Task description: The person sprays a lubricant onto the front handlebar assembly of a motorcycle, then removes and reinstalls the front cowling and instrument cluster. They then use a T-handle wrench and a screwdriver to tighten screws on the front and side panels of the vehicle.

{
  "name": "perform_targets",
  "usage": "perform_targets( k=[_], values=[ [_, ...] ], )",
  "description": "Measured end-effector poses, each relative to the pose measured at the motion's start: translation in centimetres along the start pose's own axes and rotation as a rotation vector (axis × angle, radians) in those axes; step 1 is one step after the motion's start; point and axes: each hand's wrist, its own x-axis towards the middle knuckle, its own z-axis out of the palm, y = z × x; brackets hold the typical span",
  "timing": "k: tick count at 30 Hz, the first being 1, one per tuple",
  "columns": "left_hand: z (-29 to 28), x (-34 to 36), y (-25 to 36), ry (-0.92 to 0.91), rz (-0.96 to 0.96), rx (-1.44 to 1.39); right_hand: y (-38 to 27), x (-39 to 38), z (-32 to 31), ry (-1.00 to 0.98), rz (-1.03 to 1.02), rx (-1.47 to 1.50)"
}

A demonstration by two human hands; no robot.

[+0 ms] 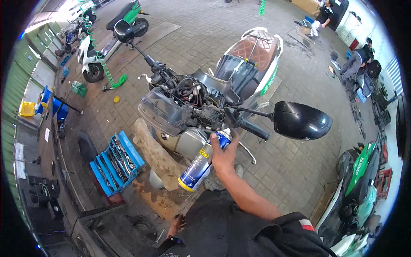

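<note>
My right hand grips a blue and silver aerosol spray can with a yellow bottom rim. The can is tilted, its top end up against the scooter's handlebar area. Exposed wiring and black parts fill the opened front of the scooter, whose dark front cover sits just beyond the can. The right handlebar grip and brake lever are beside my right hand. Low by my body, my left hand hangs with fingers loosely bent and apart; nothing shows in it.
A blue toolbox full of hand tools stands open at the left, next to a dirty tan cloth. Black mirrors stick out from the handlebar. Other scooters and a crouching person are farther off.
</note>
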Motion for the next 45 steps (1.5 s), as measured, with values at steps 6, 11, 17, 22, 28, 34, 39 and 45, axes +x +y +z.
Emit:
perform_targets(
  k=[6, 11, 17, 22, 28, 34, 39, 45],
  values=[
    [0.5, -0.9, 2.2, -0.026, 0.028, 0.119, -1.8, -0.4, -0.5, 0.015, -0.047, -0.014],
    [1.7, -1.5, 6.0, 0.014, 0.138, 0.020, -3.5, -1.1, 0.0, -0.017, 0.027, 0.108],
    [2.9, -3.1, 7.8, 0.020, 0.149, 0.045, -2.3, -1.4, 0.4, -0.017, -0.064, 0.057],
    [1.0, -2.8, 4.6, 0.004, 0.130, 0.112, -2.0, -1.2, 0.0, 0.023, -0.062, 0.126],
    [-1.4, -3.7, 2.9, -0.051, 0.088, 0.242, -1.7, -1.3, -0.3, -0.063, -0.076, 0.190],
    [4.3, -12.8, 16.6, -0.448, 0.721, 0.156, -2.4, -4.9, -5.0, -0.507, -0.027, -0.035],
    [13.4, -22.2, 24.1, -0.614, 0.862, 0.408, -5.9, -7.3, -6.8, -0.686, -0.125, -0.115],
    [15.3, -21.3, 22.8, -0.539, 0.844, 0.295, -9.8, -2.7, -10.4, -0.740, -0.465, -0.249]
  ],
)
